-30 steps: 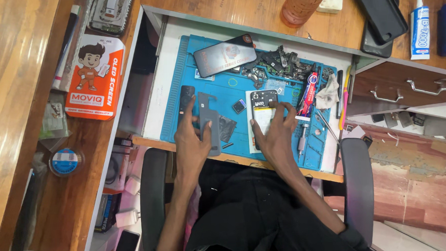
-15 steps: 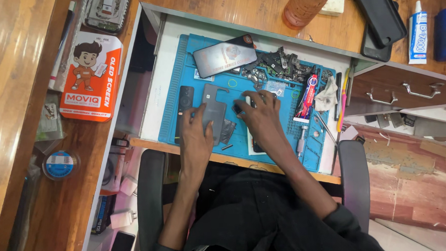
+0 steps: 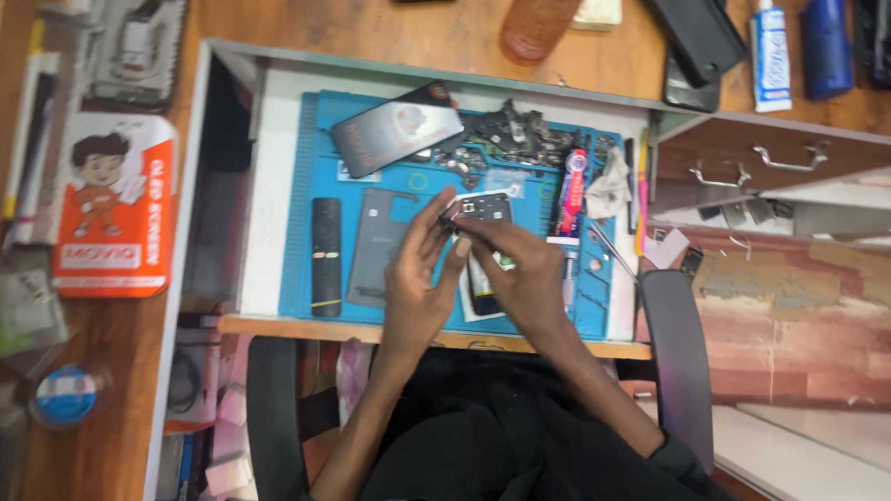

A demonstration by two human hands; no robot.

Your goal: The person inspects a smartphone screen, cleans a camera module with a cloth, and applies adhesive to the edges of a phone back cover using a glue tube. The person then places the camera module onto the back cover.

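Both hands have come together mid-mat since half a second ago, lifting off the grey back panel. Head view: left hand and right hand pinch a small dark phone part between fingertips, held just above the blue work mat; part sits at both hands' far tips, right of the black slab, below the phone

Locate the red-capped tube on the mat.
In the head view, the red-capped tube lies on the right part of the blue mat, just right of the right hand and left of the crumpled white cloth.
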